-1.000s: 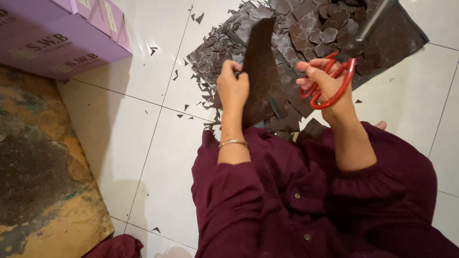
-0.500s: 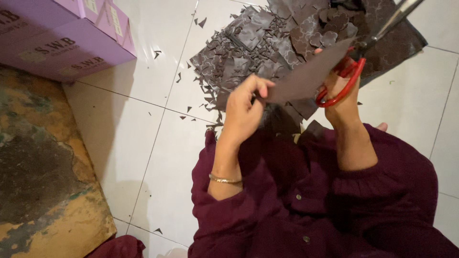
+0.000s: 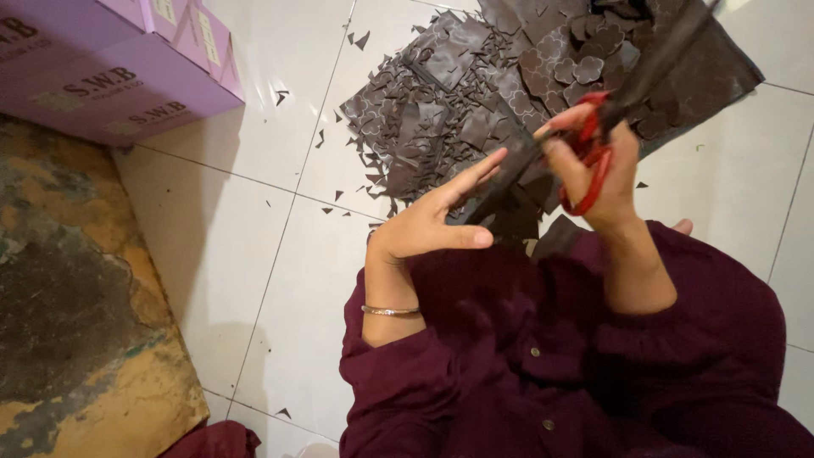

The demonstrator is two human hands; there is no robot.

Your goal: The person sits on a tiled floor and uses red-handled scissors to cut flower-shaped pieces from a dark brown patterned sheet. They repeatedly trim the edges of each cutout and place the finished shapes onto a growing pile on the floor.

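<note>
Head view: the right hand (image 3: 593, 165) has its fingers closed through the loops of the red-handled scissors (image 3: 593, 148), blades pointing up and away. The left hand (image 3: 437, 222) is spread, fingers straight, its fingertips touching the edge of a dark sheet piece (image 3: 509, 191) that runs edge-on toward the blades; whether it truly pinches the piece cannot be told. A gold bangle (image 3: 390, 311) sits on the left wrist. Beyond the hands, a heap of dark cut pieces (image 3: 475, 102) lies on the white tiled floor (image 3: 254, 220), with purple boxes (image 3: 127, 68) at the upper left. With the left fingertips so near the blades, a cut could nick them, and the loosely supported piece could slip or cut crooked.
</note>
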